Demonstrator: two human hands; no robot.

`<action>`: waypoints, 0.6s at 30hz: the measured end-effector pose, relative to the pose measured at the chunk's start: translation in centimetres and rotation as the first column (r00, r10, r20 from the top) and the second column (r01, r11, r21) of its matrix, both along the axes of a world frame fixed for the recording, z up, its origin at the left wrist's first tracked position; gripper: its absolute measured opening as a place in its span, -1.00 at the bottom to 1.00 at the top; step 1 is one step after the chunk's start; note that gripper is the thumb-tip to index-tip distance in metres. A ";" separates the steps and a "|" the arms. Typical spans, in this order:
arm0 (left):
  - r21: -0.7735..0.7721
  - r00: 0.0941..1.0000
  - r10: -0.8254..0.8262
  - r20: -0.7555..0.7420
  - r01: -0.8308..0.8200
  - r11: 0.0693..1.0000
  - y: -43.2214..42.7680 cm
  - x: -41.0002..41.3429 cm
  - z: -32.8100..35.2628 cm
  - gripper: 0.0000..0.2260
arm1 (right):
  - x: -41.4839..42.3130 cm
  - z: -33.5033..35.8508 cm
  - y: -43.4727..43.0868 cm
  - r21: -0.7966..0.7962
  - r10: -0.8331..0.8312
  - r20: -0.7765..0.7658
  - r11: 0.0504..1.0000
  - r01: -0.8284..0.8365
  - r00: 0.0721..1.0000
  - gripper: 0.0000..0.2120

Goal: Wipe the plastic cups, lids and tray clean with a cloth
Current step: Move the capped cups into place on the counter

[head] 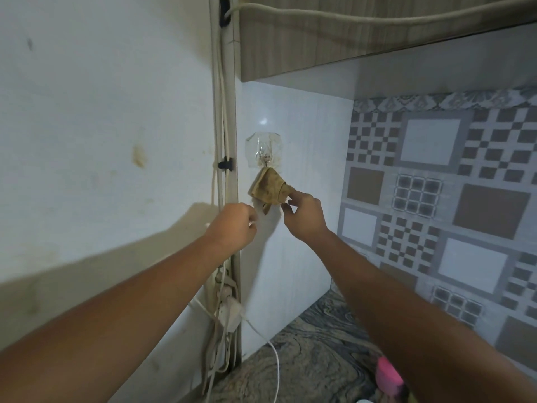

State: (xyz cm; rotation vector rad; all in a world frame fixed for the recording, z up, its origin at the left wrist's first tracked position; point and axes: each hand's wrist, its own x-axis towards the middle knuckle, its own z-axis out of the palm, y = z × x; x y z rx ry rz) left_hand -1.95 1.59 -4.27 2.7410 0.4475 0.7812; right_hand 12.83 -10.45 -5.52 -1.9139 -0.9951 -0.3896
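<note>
A brownish-yellow cloth (268, 189) hangs from a clear adhesive wall hook (263, 151) on the white side panel. My right hand (305, 215) is at the cloth's lower right corner, its index finger and thumb pinching the edge. My left hand (234, 225) is just left of and below the cloth with its fingers curled, apart from the fabric and holding nothing that I can see. No cups, lids or tray are in view.
A wooden cabinet (348, 36) hangs overhead. White cables and a plug strip (226, 306) run down the wall strip on the left. A marbled countertop (308, 350) lies below, with a pink object (388, 373) at its lower right. Patterned tiles (436, 205) cover the back wall.
</note>
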 end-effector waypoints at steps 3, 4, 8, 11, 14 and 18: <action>-0.036 1.000 0.002 -0.009 -0.003 0.999 -0.2 -0.2 -0.5 -0.90 | -0.3 0.0 -0.4 -0.016 -0.007 0.000 1.000 0.007 1.000 -0.53; -0.049 1.000 -0.003 -0.003 0.003 0.999 -0.3 -0.3 -0.7 -0.85 | -0.4 0.0 -0.7 -0.030 -0.011 -0.004 0.999 0.011 1.000 -0.51; -0.053 0.999 -0.038 -0.007 0.038 0.998 -1.7 -0.5 -1.7 -0.69 | -0.7 -0.9 -2.8 -0.071 -0.049 -0.039 0.996 0.046 0.998 -0.45; -0.017 0.995 -0.086 -0.050 0.086 0.996 -3.9 -0.1 -3.2 -0.67 | -0.8 -2.2 -5.4 -0.130 -0.092 -0.046 0.988 0.086 0.995 -0.44; -0.015 0.985 -0.152 -0.086 0.151 0.988 -6.6 1.2 -5.4 -0.62 | -0.9 -4.0 -9.0 -0.191 -0.163 -0.050 0.970 0.151 0.985 -0.42; -0.042 0.960 -0.237 -0.149 0.234 0.971 -10.8 3.9 -9.0 -0.56 | -0.9 -7.0 -15.1 -0.284 -0.272 -0.134 0.932 0.226 0.953 -0.43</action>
